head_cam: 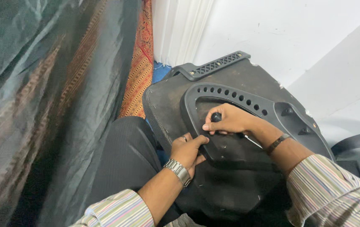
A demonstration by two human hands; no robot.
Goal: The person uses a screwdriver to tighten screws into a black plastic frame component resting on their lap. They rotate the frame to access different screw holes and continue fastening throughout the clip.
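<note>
On the lap, black chair seat base (230, 84) long axis running up-right, right hand (230, 121) fingers closed round a screwdriver (217, 117) handle, shaft pointing lower right, left hand (187, 151) curled gripping black plastic frame (213, 147) edge.

2 hands (187, 151), 1 screwdriver (216, 117)

My right hand (229, 120) hides most of the black-handled tool (216, 117); I can't tell its tip. The seat base (247, 80) runs under my sleeves.

Striped shirt sleeves (116, 210), silver wristwatch (178, 171), dark wristband (277, 143), possibly a ring (184, 137)
</note>
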